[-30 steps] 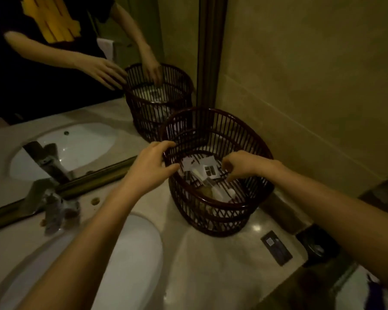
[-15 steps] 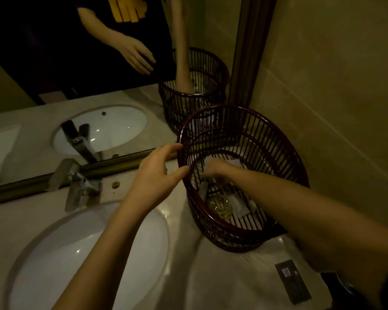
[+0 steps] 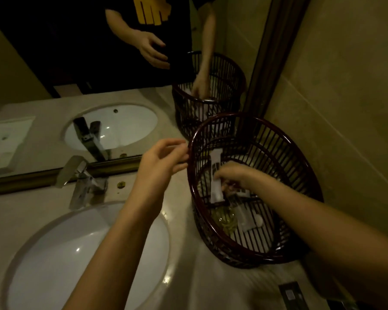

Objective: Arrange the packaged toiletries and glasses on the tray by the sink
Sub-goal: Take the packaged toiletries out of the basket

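A dark red slatted basket [image 3: 298,175] stands on the counter to the right of the sink, against the wall. My right hand [image 3: 233,175] is inside it, shut on a long white packaged toiletry [image 3: 216,177] held upright. More white packets [image 3: 246,220] and a clear glass [image 3: 224,218] lie on the basket floor. My left hand [image 3: 161,162] hovers just left of the basket's rim, fingers apart and curled, holding nothing.
A white oval sink [image 3: 81,253] fills the lower left, with a chrome tap [image 3: 81,182] behind it. The mirror [image 3: 54,74] runs along the back and repeats the basket and my arms. A dark flat packet [image 3: 291,295] lies on the counter at the lower right.
My right hand has closed on a long white packet and raised it upright inside the basket. My left hand has let go of the basket rim and drawn slightly away.
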`<state>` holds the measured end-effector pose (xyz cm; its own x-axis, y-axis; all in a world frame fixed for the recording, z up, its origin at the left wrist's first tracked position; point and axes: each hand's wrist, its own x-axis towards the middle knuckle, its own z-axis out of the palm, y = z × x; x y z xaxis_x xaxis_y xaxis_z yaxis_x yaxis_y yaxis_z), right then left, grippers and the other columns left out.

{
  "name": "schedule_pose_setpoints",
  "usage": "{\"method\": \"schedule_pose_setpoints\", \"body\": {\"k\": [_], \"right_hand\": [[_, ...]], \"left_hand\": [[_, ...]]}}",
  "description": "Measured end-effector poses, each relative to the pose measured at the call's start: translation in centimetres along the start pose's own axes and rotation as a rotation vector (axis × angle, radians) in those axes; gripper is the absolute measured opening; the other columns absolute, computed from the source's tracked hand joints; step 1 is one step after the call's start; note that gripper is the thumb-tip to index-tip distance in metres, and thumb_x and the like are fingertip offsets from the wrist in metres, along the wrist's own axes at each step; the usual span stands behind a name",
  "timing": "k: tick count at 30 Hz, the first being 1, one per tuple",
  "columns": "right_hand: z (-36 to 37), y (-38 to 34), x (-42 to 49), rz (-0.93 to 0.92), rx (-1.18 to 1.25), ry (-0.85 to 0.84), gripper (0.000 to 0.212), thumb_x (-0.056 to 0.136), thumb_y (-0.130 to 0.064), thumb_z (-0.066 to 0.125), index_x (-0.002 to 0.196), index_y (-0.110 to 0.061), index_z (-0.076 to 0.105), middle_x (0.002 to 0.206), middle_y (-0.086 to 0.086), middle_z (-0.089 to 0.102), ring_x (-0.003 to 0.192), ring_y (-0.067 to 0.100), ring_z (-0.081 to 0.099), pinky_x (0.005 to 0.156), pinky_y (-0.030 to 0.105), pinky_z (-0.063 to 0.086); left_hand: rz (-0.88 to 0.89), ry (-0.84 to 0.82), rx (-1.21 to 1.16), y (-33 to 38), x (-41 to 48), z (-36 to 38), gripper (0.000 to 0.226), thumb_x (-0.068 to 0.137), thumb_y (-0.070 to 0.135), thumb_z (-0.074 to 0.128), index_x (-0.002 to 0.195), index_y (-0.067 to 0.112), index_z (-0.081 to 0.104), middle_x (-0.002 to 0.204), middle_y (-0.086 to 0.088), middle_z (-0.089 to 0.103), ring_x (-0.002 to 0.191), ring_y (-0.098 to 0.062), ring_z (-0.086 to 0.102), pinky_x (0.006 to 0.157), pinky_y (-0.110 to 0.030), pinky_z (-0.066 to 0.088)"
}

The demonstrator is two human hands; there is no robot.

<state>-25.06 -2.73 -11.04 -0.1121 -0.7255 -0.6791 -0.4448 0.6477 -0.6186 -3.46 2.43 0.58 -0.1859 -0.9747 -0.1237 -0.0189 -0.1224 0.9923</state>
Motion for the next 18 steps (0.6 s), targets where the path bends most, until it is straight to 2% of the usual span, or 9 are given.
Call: {"method": "schedule_pose_setpoints", "body": {"k": [2, 6, 8, 9, 11, 12, 13, 15, 18], "right_hand": [[-2.2, -0.7, -3.5, -0.139, 0.111, 0.023, 0.008, 0.092, -0.014, 0.068, 0.090, -0.008, 0.064, 0.081, 0.014, 0.065, 0.060, 0.018, 0.063, 0.043, 0.024, 0.042], [-4.3, -1.6, -10.9, -0.412, 0.292, 0.007, 0.029, 0.089, -0.017, 0.074, 0.108, 0.003, 0.065, 0.109, 0.033, 0.070, 0.086, 0.033, 0.065, 0.065, 0.037, 0.046], [-4.0, -2.1, -14.0, -0.501, 0.279, -0.037, 0.024, 0.090, -0.017, 0.073, 0.110, -0.004, 0.069, 0.102, 0.026, 0.075, 0.092, 0.035, 0.073, 0.077, 0.043, 0.052], [-3.6, -2.3, -15.1, -0.521, 0.255, -0.049, 0.020, 0.091, -0.016, 0.073, 0.108, -0.006, 0.071, 0.096, 0.018, 0.079, 0.093, 0.028, 0.076, 0.081, 0.039, 0.055], [-2.8, -2.4, -16.0, -0.536, 0.194, -0.054, 0.015, 0.091, -0.014, 0.073, 0.104, -0.006, 0.073, 0.079, 0.003, 0.079, 0.082, 0.004, 0.075, 0.075, 0.022, 0.054], [-2.3, -2.4, -16.1, -0.534, 0.166, -0.052, 0.015, 0.091, -0.015, 0.073, 0.102, -0.005, 0.074, 0.068, -0.005, 0.076, 0.072, -0.007, 0.070, 0.068, 0.013, 0.050], [-2.1, -2.4, -16.0, -0.528, 0.137, -0.048, 0.014, 0.091, -0.016, 0.073, 0.099, -0.005, 0.074, 0.059, -0.011, 0.071, 0.062, -0.010, 0.066, 0.061, 0.007, 0.046], [-2.3, -2.6, -15.5, -0.511, 0.073, -0.020, 0.016, 0.092, -0.022, 0.072, 0.098, -0.008, 0.075, 0.059, -0.012, 0.070, 0.057, -0.006, 0.066, 0.053, 0.006, 0.045], [-4.5, -2.2, -12.6, -0.464, -0.008, 0.164, 0.021, 0.094, -0.032, 0.069, 0.095, -0.012, 0.076, 0.079, 0.000, 0.080, 0.072, 0.011, 0.076, 0.055, 0.015, 0.050]], "left_hand": [[-0.067, 0.037, -0.135, 0.0, 1.3, 0.8, 0.027, 0.096, 0.024, 0.060, 0.118, 0.009, 0.065, 0.115, -0.015, 0.072, 0.104, -0.023, 0.071, 0.095, -0.040, 0.057], [-0.164, 0.024, -0.172, -0.5, 2.8, 3.0, 0.033, 0.098, 0.030, 0.056, 0.119, 0.007, 0.063, 0.117, -0.016, 0.071, 0.106, -0.023, 0.071, 0.095, -0.036, 0.056], [-0.192, -0.051, -0.169, -0.6, 2.8, 4.0, 0.039, 0.098, 0.042, 0.049, 0.115, 0.011, 0.067, 0.114, -0.014, 0.073, 0.104, -0.024, 0.071, 0.093, -0.036, 0.056], [-0.190, -0.103, -0.151, -0.6, 2.6, 4.4, 0.043, 0.098, 0.049, 0.046, 0.111, 0.014, 0.069, 0.110, -0.012, 0.075, 0.101, -0.023, 0.072, 0.090, -0.037, 0.057], [-0.159, -0.162, -0.074, -0.7, 2.4, 5.2, 0.049, 0.096, 0.054, 0.047, 0.108, 0.013, 0.072, 0.104, -0.011, 0.076, 0.096, -0.024, 0.073, 0.081, -0.034, 0.059], [-0.136, -0.137, -0.045, -0.8, 2.4, 5.4, 0.048, 0.096, 0.049, 0.051, 0.106, 0.007, 0.072, 0.101, -0.014, 0.076, 0.093, -0.025, 0.074, 0.076, -0.031, 0.059], [-0.116, -0.087, -0.049, -0.9, 2.4, 5.6, 0.043, 0.097, 0.041, 0.053, 0.102, 0.002, 0.072, 0.100, -0.016, 0.076, 0.093, -0.026, 0.073, 0.073, -0.030, 0.059], [-0.127, 0.017, -0.164, -1.3, 2.7, 5.5, 0.036, 0.099, 0.028, 0.051, 0.093, -0.001, 0.070, 0.103, -0.017, 0.076, 0.099, -0.028, 0.072, 0.081, -0.034, 0.059], [-0.226, 0.042, -0.422, -1.7, 3.4, 4.7, 0.036, 0.104, 0.026, 0.041, 0.085, 0.005, 0.063, 0.110, -0.023, 0.073, 0.106, -0.034, 0.070, 0.090, -0.048, 0.057]]}}
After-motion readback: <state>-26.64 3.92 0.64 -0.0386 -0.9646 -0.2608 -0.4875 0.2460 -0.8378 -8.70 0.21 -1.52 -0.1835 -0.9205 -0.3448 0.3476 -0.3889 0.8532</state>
